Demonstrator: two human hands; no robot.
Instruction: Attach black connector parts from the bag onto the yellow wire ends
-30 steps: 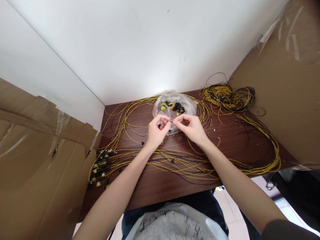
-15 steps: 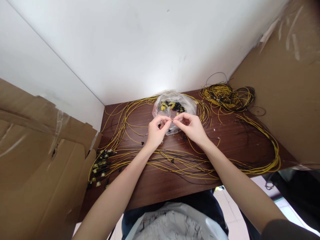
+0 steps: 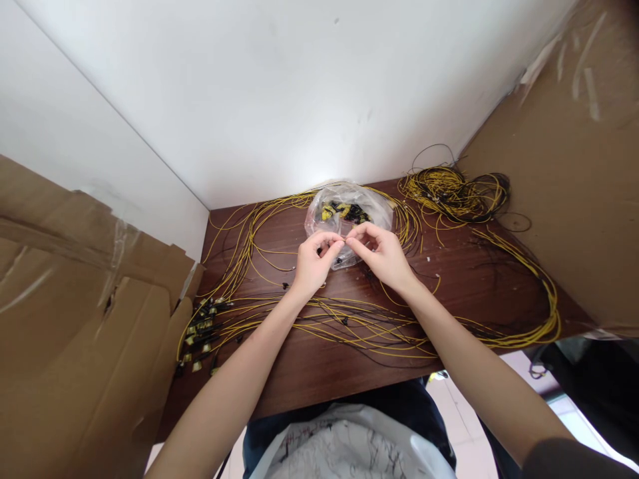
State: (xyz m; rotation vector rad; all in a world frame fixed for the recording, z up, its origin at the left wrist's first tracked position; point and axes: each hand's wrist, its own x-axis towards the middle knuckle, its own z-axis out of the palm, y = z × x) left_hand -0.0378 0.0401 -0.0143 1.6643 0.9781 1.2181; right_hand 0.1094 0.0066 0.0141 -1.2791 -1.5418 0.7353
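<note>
In the head view my left hand point(image 3: 315, 258) and my right hand point(image 3: 380, 255) meet fingertip to fingertip over the table. Each pinches thumb against forefinger on a thin wire point(image 3: 344, 239), of which only a tiny stretch shows between the fingertips. Just behind them sits an open clear plastic bag point(image 3: 378, 199) holding small yellow and black parts point(image 3: 344, 211). A yellow wire point(image 3: 387, 293) runs out across the table from below my right hand. Beneath my forearms lies a long bundle of yellow and black wires point(image 3: 359, 326).
Several black and yellow connectors point(image 3: 202, 332) lie at the table's left end. A tangled wire coil point(image 3: 439, 189) rests at the back right. Cardboard panels point(image 3: 100, 319) flank the brown table point(image 3: 309, 382), with a white wall point(image 3: 279, 100) behind. A white plastic bag point(image 3: 349, 446) covers my lap.
Both hands have shifted very slightly, their fingertips still together over the bag. Nothing else has visibly moved.
</note>
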